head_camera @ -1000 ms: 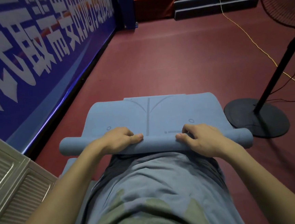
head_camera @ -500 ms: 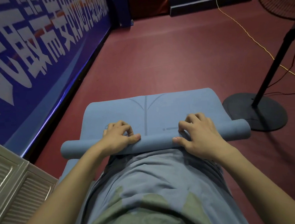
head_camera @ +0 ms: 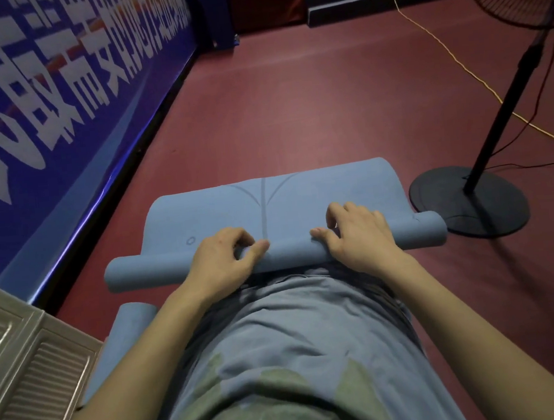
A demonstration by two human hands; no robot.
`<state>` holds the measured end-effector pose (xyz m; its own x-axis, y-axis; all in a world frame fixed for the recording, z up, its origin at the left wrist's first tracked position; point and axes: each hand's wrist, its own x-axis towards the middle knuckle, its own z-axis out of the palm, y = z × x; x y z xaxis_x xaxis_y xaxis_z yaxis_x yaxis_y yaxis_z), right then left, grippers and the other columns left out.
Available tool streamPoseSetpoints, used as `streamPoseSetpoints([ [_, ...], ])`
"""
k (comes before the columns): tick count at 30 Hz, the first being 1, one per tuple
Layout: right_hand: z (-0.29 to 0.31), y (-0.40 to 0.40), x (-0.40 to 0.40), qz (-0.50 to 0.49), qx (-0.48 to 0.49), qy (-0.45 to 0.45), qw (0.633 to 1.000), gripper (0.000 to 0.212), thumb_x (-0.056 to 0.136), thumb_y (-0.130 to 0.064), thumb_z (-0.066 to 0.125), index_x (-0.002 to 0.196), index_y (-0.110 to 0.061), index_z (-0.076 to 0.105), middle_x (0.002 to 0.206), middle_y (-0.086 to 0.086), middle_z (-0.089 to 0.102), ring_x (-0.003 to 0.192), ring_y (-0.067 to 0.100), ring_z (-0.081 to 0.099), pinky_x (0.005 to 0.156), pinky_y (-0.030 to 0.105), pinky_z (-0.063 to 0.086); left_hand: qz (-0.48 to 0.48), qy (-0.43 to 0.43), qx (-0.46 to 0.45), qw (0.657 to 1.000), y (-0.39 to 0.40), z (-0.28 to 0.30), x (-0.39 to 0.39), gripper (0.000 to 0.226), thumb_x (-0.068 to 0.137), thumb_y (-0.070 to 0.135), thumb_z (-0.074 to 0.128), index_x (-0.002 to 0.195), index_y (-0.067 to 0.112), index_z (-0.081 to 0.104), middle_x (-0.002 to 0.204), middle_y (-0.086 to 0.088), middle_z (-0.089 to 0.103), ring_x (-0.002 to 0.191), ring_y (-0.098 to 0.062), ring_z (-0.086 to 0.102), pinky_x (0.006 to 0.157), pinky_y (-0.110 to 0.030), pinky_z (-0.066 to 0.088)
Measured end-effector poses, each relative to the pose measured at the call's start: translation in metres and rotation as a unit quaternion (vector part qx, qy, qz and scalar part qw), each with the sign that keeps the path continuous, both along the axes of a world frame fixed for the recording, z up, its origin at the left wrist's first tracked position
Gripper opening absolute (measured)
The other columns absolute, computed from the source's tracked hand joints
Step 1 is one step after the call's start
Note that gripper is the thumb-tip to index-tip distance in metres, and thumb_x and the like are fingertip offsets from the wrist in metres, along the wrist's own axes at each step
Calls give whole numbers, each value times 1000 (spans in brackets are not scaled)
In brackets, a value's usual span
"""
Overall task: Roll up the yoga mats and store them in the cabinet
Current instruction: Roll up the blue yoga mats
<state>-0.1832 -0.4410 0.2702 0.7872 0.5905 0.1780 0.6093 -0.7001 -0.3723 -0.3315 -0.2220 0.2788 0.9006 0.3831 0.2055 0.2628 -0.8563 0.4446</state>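
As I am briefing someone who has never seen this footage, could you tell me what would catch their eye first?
At centre, the left hand and right hand grip a partly rolled blue yoga mat on the dark red floor. A blue banner with large white characters fills the left, and a black fan stand sits right of the mat.

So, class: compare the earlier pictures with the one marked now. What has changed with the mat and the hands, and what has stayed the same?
The blue mat roll has advanced away from the person, so less flat mat lies ahead of it. The left hand and right hand went forward with it, fingers curled over the roll, neither letting go. The fan base, banner wall and louvred cabinet stayed put.
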Motion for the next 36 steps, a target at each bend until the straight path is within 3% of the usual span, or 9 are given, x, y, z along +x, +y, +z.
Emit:
streamPoseSetpoints([
  [6,13,10,10,-33,32,38,998,42,81,-66,68,75,-25,63,93,-1,49,108,26,41,87,39,35,-50,61,147,986,6,-6,-5,78,61,91,54,113,33,65,105,12,65,115,-16,49,102,-39,29],
  [11,17,7,9,-16,15,17,1000,45,85,-68,61,75,-24,67,85,-4,60,103,28,46,80,39,33,-36,54,120,991,3,-8,1,72,69,88,43,109,32,67,99,9,67,105,-17,51,86,-34,25],
  [15,24,-3,10,36,-40,-7,999,53,78,-81,54,80,-29,66,89,-9,53,101,21,40,82,40,28,-70,91,107,988,13,-4,12,84,69,91,36,113,29,71,112,11,62,127,-15,43,100,-35,29],
  [18,28,-7,7,58,-111,-30,992,57,73,-86,53,88,-33,62,96,-9,50,104,22,39,84,40,28,-74,140,93,983,19,3,20,88,65,93,32,109,29,73,104,10,51,115,-17,40,92,-34,27],
  [23,17,7,-10,20,-156,-100,983,49,96,-64,39,108,-21,59,110,-3,51,110,27,42,80,42,26,-59,249,63,965,25,28,49,81,62,90,39,74,13,61,81,-2,58,88,-29,54,74,-40,39],
  [25,14,10,-14,8,-148,-111,983,44,99,-57,38,119,-22,55,118,-3,53,112,28,43,81,42,26,-71,270,33,960,26,35,58,70,69,82,54,79,13,64,79,0,64,84,-27,60,71,-38,43],
  [27,11,10,-15,6,-129,-98,987,42,100,-54,39,128,-24,49,124,-3,55,113,29,44,86,44,30,-84,278,33,956,24,39,60,54,81,71,64,107,24,68,96,6,64,94,-22,58,83,-39,46],
  [29,10,10,-12,6,-115,-86,990,39,101,-52,39,126,-24,49,124,-4,57,111,29,45,89,45,31,-71,260,37,962,24,37,59,50,85,66,66,115,26,58,104,3,63,97,-24,57,88,-40,46],
  [36,15,25,8,4,-76,-34,997,31,102,-50,37,99,-21,45,107,5,66,106,32,48,84,45,30,-5,188,-11,982,37,19,67,43,84,68,64,87,25,63,92,6,68,93,-22,63,89,-42,52],
])
